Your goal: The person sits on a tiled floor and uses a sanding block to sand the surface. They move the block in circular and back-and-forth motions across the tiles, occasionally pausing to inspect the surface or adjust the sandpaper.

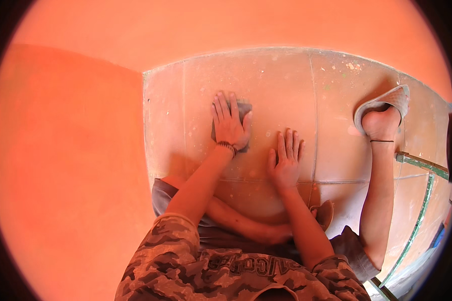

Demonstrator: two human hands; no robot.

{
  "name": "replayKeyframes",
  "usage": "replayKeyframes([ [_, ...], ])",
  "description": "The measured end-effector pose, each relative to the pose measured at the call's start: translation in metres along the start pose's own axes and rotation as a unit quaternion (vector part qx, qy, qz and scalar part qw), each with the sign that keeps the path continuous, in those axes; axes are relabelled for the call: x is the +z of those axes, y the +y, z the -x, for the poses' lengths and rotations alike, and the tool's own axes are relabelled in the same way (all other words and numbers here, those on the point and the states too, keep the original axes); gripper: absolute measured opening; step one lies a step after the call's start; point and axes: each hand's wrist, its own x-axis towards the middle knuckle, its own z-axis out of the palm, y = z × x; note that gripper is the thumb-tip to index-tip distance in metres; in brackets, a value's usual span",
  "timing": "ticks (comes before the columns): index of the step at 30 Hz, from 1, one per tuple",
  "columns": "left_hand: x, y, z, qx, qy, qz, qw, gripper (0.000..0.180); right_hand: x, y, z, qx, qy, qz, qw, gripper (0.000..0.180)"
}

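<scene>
On the floor, all around the person, the biggest thing is the orange wall, filling everything from 7 o'clock round to 1 o'clock. Next down in size is the tiled floor, pale, dusty and speckled with paint spots, with grout lines crossing it. The person sits on it with one leg folded under and the other stretched out toward 3 o'clock, its foot in a grey slipper. A green-edged metal frame runs along the floor at about 4 o'clock.

Now the small stuff. The left hand lies flat just above centre, around 12 o'clock, fingers spread wide and pressing down on a small dark grey abrasive sheet. Only its edges peek out at the top and right of the palm. It isn't gripped or pinched, just held under the palm. The right hand sits just beside it at about 4 o'clock from the left one, also open and flat, holding nothing, palm resting on bare tile.

My take on the sheet: it looks thin, light and floppy, rough on the working face, so it probably grips the tile rather than sliding freely. Nothing fragile about it, though it could curl or tear at a corner. I'd say the best hold is flat palm pressure over the middle, fingertips pinning the far edge.
</scene>
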Motion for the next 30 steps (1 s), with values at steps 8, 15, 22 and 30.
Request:
replayKeyframes([
  [8,-0.007,-0.010,-0.043,-0.043,-0.008,0.000,0.999,0.076,0.003,-0.009,0.003,0.005,-0.006,-0.022,1.000,0.050],
  [15,-0.017,-0.005,-0.026,0.015,-0.051,0.023,0.998,0.076,0.000,-0.006,-0.001,0.011,0.010,-0.035,0.999,0.048],
  [22,-0.005,0.024,0.038,-0.010,-0.052,-0.003,0.999,0.076,0.007,0.011,0.003,0.013,0.042,-0.032,0.998,0.044],
  [30,0.010,0.010,-0.046,-0.055,0.005,-0.009,0.998,0.078,0.006,-0.005,0.008,0.014,0.023,-0.070,0.997,0.043],
])
